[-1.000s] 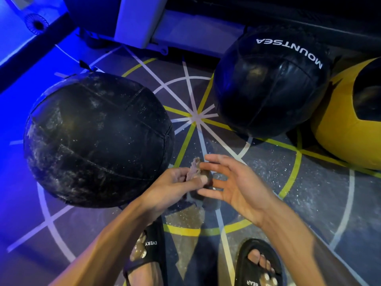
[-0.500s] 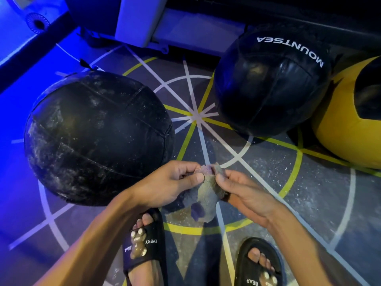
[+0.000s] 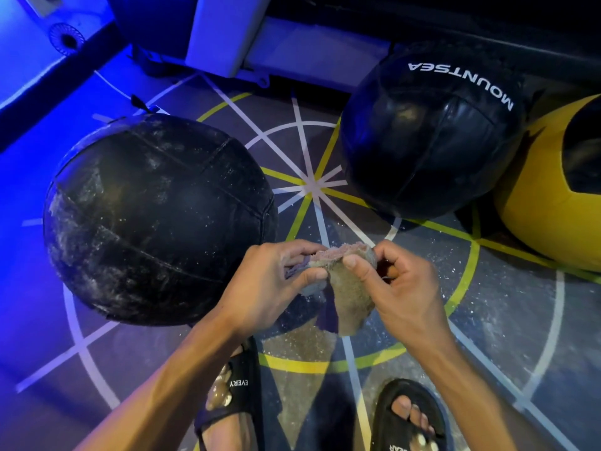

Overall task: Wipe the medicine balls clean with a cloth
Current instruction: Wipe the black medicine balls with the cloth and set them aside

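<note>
Spread wider since earlier, cloth point(image 3: 349, 294) hangs lengthwise downward from both hands point(image 3: 338, 281).

Dusty black ball point(image 3: 156, 219), yellow ball point(image 3: 536, 203), tan cloth point(image 3: 349, 297)

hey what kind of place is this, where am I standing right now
Most likely a gym or fitness studio. Large stitched black medicine balls, one dusty and one printed MOUNTSEA, sit on a grey floor mat marked with white and yellow agility lines, beside a yellow and black ball.
</note>
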`<state>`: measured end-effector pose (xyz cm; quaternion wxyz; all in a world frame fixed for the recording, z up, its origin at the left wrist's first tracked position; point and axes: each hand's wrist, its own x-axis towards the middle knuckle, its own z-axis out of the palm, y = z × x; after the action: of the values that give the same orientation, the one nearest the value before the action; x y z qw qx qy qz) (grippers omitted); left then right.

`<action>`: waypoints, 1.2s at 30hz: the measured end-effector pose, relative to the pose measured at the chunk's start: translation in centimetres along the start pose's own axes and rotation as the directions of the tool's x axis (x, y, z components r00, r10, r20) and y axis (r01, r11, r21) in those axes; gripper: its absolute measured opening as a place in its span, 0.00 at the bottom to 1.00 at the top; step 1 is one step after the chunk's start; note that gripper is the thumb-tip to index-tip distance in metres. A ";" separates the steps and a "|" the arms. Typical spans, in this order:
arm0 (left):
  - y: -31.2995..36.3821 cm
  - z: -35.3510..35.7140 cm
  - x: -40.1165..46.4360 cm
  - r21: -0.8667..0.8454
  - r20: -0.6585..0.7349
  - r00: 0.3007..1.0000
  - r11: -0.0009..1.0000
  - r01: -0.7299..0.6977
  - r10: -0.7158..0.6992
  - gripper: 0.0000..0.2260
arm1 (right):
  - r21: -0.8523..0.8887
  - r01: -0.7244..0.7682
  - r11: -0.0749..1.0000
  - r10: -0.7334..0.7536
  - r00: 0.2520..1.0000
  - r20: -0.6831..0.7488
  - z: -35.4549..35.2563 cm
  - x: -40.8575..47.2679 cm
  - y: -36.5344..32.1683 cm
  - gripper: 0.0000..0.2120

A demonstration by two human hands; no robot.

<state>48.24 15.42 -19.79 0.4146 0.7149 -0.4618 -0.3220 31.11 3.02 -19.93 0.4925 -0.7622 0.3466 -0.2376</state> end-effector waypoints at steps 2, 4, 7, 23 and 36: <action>-0.1 -0.2 0.1 -0.005 0.028 0.999 1.000 0.024 -0.024 0.10 | 0.022 -0.009 1.000 0.010 0.999 -0.034 0.0 0.2 0.0 0.22; -0.1 -0.4 0.1 -0.061 0.031 0.999 0.998 0.033 -0.031 0.08 | 0.051 -0.031 0.998 0.034 0.997 -0.075 0.2 0.4 -0.1 0.22; 0.4 -0.2 0.3 -0.183 -0.042 0.999 0.983 0.015 -0.023 0.13 | 0.053 -0.048 0.997 0.053 0.993 -0.104 0.7 0.7 -0.3 0.18; 1.5 -0.8 0.8 -0.701 0.070 0.942 0.656 0.280 -0.328 0.25 | 0.495 -0.545 0.676 0.352 0.830 0.432 -0.9 0.7 0.1 0.19; 3.3 -1.3 -1.0 -0.663 -0.099 0.995 0.745 -0.071 0.006 0.46 | 0.545 -0.429 0.720 0.191 0.878 0.438 -4.0 1.4 -2.5 0.17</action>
<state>47.65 15.97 -16.24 0.6691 0.5244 -0.3121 -0.4240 29.89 0.30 -16.03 0.8043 -0.5131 0.2782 -0.1116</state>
